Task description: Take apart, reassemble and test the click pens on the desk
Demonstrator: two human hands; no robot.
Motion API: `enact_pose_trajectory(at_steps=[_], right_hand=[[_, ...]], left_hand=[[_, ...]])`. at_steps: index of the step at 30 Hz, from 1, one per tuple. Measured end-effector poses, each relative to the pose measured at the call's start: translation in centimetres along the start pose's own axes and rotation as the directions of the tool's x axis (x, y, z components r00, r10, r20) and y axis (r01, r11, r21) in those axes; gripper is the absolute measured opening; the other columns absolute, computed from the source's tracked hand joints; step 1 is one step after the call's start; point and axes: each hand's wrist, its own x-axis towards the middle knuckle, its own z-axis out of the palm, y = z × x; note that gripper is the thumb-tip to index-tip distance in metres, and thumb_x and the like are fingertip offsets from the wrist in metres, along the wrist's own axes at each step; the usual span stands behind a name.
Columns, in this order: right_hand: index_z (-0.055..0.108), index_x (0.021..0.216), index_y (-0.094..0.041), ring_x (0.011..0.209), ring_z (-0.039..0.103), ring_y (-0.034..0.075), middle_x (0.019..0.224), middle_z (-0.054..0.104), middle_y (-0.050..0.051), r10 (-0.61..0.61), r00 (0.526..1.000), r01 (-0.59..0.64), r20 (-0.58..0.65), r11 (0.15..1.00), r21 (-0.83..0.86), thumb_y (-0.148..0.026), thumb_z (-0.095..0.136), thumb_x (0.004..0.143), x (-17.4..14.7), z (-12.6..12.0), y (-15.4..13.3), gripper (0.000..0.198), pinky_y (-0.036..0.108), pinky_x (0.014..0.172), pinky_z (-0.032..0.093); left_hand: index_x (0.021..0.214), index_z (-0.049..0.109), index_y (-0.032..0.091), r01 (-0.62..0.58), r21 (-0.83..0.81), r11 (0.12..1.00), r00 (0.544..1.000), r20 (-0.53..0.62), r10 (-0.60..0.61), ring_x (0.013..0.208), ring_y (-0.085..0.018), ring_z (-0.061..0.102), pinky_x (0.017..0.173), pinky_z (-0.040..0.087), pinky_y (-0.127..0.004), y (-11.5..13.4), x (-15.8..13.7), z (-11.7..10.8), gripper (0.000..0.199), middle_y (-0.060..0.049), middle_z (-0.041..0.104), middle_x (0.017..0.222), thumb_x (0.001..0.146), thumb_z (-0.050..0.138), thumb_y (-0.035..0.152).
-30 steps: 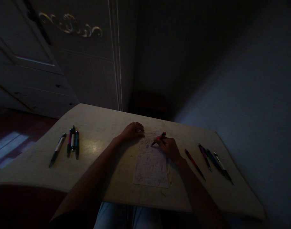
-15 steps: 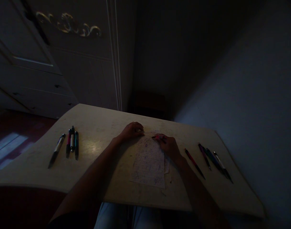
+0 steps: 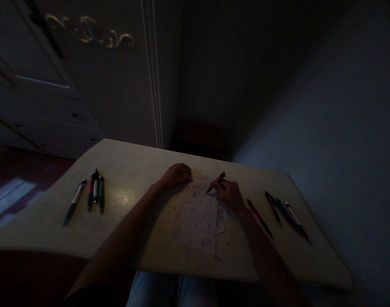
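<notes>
A paper sheet [image 3: 195,221] covered in handwriting lies on the table, its lower end turned slightly left. Part of another written sheet [image 3: 221,217] shows under its right edge. My left hand [image 3: 176,174] rests at the sheet's top left corner, fingers loosely curved and the thumb apart from them, near or on the paper. In my right hand [image 3: 227,194] a red and black pen [image 3: 218,179] is pinched between thumb and fingers. It slants with its dark tip down at the upper right part of the sheet; whether the tip touches is too dark to tell.
Several pens [image 3: 95,189] lie on the table's left side, with a white and black pen [image 3: 74,202] beside them. More pens [image 3: 286,215] and a red and black pen [image 3: 260,218] lie at right. A cabinet [image 3: 118,94] and a wall [image 3: 336,128] flank the table [image 3: 131,155].
The pen in my right hand has swung from nearly flat to a steeper slant, tip down. The sheet's lower end has shifted left, baring more of the sheet beneath. My left hand is nearly still.
</notes>
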Motion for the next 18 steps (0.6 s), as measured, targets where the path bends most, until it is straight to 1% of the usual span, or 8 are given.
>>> enact_pose_trajectory(at_steps=[2, 6, 8, 10, 13, 15, 16, 18], right_hand=[[0.07, 0.069, -0.014, 0.044, 0.055, 0.014, 0.05, 0.06, 0.004, -0.002, 1.0, 0.002, -0.011, 0.999, -0.035, -0.05, 0.049, 0.09, 0.0, -0.2, 0.2, 0.047, 0.023, 0.047, 0.035], [0.07, 0.069, -0.016, 0.044, 0.054, 0.014, 0.051, 0.061, 0.004, -0.036, 0.998, 0.028, -0.047, 0.987, -0.156, -0.052, 0.051, 0.09, 0.0, -0.8, 0.8, 0.046, 0.024, 0.048, 0.035], [0.072, 0.078, -0.016, 0.047, 0.057, 0.015, 0.055, 0.063, 0.005, -0.049, 0.994, 0.033, -0.096, 0.987, -0.157, -0.051, 0.049, 0.091, -0.1, -1.1, 1.0, 0.044, 0.025, 0.051, 0.038], [0.073, 0.09, -0.016, 0.051, 0.059, 0.016, 0.059, 0.065, 0.005, -0.039, 0.988, 0.028, -0.153, 0.997, -0.074, -0.05, 0.047, 0.093, -0.2, -1.6, 1.0, 0.042, 0.025, 0.055, 0.043], [0.07, 0.102, -0.015, 0.052, 0.058, 0.015, 0.062, 0.064, 0.003, 0.048, 0.977, -0.016, -0.208, 0.988, 0.155, -0.051, 0.05, 0.091, -1.1, -2.3, 0.6, 0.043, 0.026, 0.057, 0.047], [0.069, 0.099, -0.015, 0.055, 0.056, 0.015, 0.065, 0.062, 0.003, 0.121, 0.965, -0.041, -0.234, 0.946, 0.321, -0.052, 0.053, 0.089, -2.4, -2.7, 0.0, 0.041, 0.027, 0.057, 0.048], [0.068, 0.092, -0.016, 0.058, 0.056, 0.015, 0.066, 0.061, 0.003, 0.148, 0.956, -0.037, -0.253, 0.917, 0.398, -0.051, 0.053, 0.089, -3.4, -2.7, -0.4, 0.039, 0.028, 0.059, 0.049], [0.067, 0.081, -0.017, 0.069, 0.059, 0.017, 0.072, 0.062, 0.005, 0.18, 0.941, 0.007, -0.288, 0.838, 0.546, -0.05, 0.053, 0.088, -5.7, -2.6, -1.3, 0.037, 0.03, 0.066, 0.051]], left_hand=[[0.087, 0.074, 0.02, -0.008, 0.003, 1.0, 1.0, -0.001, 0.008, 0.096, -0.021, 0.064, 0.092, 0.047, -0.037, -0.1, 0.0, 0.0, 0.02, -0.008, 0.071, 0.103, 0.075, 0.075, 0.035], [0.086, 0.074, 0.021, -0.028, -0.007, 1.0, 1.0, -0.014, 0.028, 0.096, -0.021, 0.064, 0.091, 0.048, -0.038, -0.4, 0.0, 0.2, 0.018, -0.008, 0.071, 0.102, 0.075, 0.073, 0.035], [0.086, 0.074, 0.021, -0.016, -0.015, 1.0, 1.0, -0.018, 0.015, 0.095, -0.022, 0.065, 0.09, 0.049, -0.038, -0.4, -0.1, 0.3, 0.017, -0.008, 0.071, 0.102, 0.076, 0.072, 0.035], [0.085, 0.073, 0.022, -0.001, -0.011, 1.0, 1.0, -0.014, 0.001, 0.096, -0.022, 0.064, 0.091, 0.049, -0.04, -0.1, -0.2, 0.2, 0.017, -0.008, 0.071, 0.102, 0.077, 0.07, 0.036], [0.087, 0.073, 0.022, 0.019, -0.02, 1.0, 0.999, -0.035, -0.02, 0.096, -0.023, 0.065, 0.091, 0.049, -0.04, 0.5, -0.6, 0.1, 0.019, -0.01, 0.071, 0.103, 0.077, 0.069, 0.038], [0.088, 0.072, 0.021, 0.043, -0.063, 0.997, 0.995, -0.088, -0.049, 0.095, -0.023, 0.066, 0.088, 0.051, -0.039, 1.1, -1.1, 0.2, 0.02, -0.011, 0.071, 0.103, 0.078, 0.067, 0.038], [0.089, 0.072, 0.021, 0.057, -0.094, 0.994, 0.99, -0.124, -0.068, 0.094, -0.022, 0.066, 0.086, 0.052, -0.037, 1.4, -1.4, 0.3, 0.021, -0.011, 0.071, 0.103, 0.078, 0.066, 0.038], [0.089, 0.071, 0.02, 0.078, -0.153, 0.985, 0.973, -0.204, -0.109, 0.093, -0.022, 0.067, 0.081, 0.054, -0.034, 2.4, -2.0, 0.6, 0.023, -0.011, 0.071, 0.103, 0.08, 0.064, 0.04]])
